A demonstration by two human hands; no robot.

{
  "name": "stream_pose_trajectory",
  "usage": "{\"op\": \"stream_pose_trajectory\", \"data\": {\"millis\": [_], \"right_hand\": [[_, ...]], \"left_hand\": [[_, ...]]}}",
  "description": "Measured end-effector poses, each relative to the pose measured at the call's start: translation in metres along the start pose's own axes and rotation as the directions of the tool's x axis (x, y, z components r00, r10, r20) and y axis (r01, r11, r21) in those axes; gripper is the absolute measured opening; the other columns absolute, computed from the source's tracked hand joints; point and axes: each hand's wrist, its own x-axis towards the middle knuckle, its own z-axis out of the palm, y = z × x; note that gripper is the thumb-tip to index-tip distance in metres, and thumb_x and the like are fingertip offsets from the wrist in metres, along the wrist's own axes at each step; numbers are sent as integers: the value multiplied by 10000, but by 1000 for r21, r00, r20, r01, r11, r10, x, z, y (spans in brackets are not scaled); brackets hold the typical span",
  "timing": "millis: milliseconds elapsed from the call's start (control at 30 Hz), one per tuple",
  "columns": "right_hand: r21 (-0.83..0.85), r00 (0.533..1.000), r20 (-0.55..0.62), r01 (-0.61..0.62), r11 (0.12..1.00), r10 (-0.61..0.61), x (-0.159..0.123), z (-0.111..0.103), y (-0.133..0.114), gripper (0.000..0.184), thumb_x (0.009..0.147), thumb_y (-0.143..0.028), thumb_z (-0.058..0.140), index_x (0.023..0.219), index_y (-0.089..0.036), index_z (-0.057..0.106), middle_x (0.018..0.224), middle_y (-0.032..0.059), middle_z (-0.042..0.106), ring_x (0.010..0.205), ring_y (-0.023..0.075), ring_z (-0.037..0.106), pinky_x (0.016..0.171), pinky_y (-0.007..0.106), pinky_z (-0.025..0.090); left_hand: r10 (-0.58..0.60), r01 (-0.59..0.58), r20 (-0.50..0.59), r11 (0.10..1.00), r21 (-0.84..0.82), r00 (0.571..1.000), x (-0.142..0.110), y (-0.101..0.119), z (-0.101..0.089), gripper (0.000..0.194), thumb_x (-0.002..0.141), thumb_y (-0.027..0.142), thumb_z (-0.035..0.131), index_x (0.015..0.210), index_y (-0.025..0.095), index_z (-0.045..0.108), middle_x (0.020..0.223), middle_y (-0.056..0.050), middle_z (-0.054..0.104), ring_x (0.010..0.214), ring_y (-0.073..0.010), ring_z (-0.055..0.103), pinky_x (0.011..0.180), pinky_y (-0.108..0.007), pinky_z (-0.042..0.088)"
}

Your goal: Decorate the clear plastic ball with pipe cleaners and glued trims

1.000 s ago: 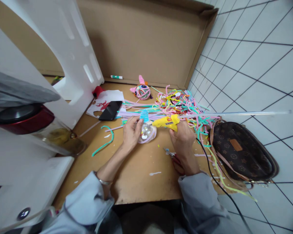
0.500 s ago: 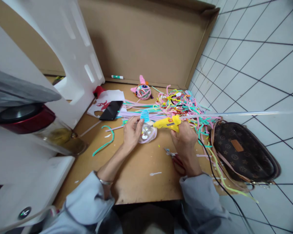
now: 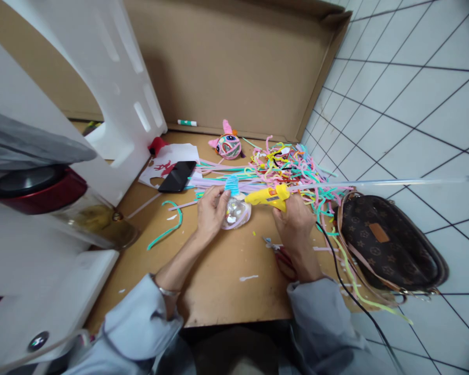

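My right hand point(image 3: 295, 221) grips a yellow hot glue gun point(image 3: 266, 196) with a long clear glue stick point(image 3: 391, 183) sticking out to the right. The gun's nozzle points left at a small clear ball point(image 3: 236, 213) wrapped in pink and topped with blue pipe cleaner point(image 3: 231, 184). My left hand point(image 3: 210, 211) is closed round the left side of that ball and holds it on the brown cardboard surface point(image 3: 219, 281). The black cord point(image 3: 352, 297) of the gun runs down to the right.
A heap of coloured pipe cleaners point(image 3: 293, 166) lies behind my hands, with a finished pink ball figure point(image 3: 229, 146) farther back. A black phone point(image 3: 177, 176) lies left, red scissors point(image 3: 283, 256) under my right wrist, a brown handbag point(image 3: 391, 245) at right, white foam point(image 3: 113, 99) at left.
Nothing has visibly moved; both hands stay at the ball with the glue gun against it.
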Motion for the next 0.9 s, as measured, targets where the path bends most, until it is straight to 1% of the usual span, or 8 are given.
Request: {"op": "stream_pose_trajectory", "data": {"millis": [167,333,433,600,733,900], "right_hand": [[29,1000,2,-13,1000,13,-1,1,-3,216,830,-156,527,1036,-152,591,788,69,577,726,225,553,621,300,407],[13,1000,-9,-13,1000,13,0,2,-4,203,824,-149,536,1018,-157,594,777,55,567,721,214,543,622,289,403],[25,1000,-2,-14,1000,14,-1,3,-4,203,828,-156,533,1023,-157,593,781,56,562,735,216,542,628,289,404],[34,1000,0,-29,999,29,-1,5,-7,177,849,-159,506,1006,-173,587,777,54,560,736,217,539,637,293,406],[61,999,15,-40,997,39,-1,5,-8,184,857,-160,499,1018,-165,589,790,61,559,754,223,544,640,299,408],[56,1000,-5,-6,998,6,0,4,-6,192,842,-150,525,1018,-150,600,783,62,566,742,222,548,635,302,411]], "left_hand": [[16,-16,11,1000,-6,1000,0,3,0,236,920,375,497,870,202,650,822,-42,661,820,-203,597,777,-329,448],[29,-29,11,999,-20,1000,0,4,0,233,919,371,498,864,202,649,821,-46,668,812,-206,595,780,-338,448],[25,-25,23,1000,-11,999,0,4,0,237,920,374,493,871,204,651,817,-43,671,812,-205,594,777,-336,450],[20,-20,6,1000,-2,1000,-1,3,1,245,916,392,495,869,208,649,820,-44,671,827,-210,599,779,-336,453],[15,-15,17,1000,-5,1000,-1,3,1,234,918,380,495,866,210,648,842,-46,680,844,-210,605,797,-336,456],[20,-20,6,1000,-11,1000,-1,3,1,230,912,374,503,853,203,646,825,-44,670,827,-209,603,780,-335,451]]}}
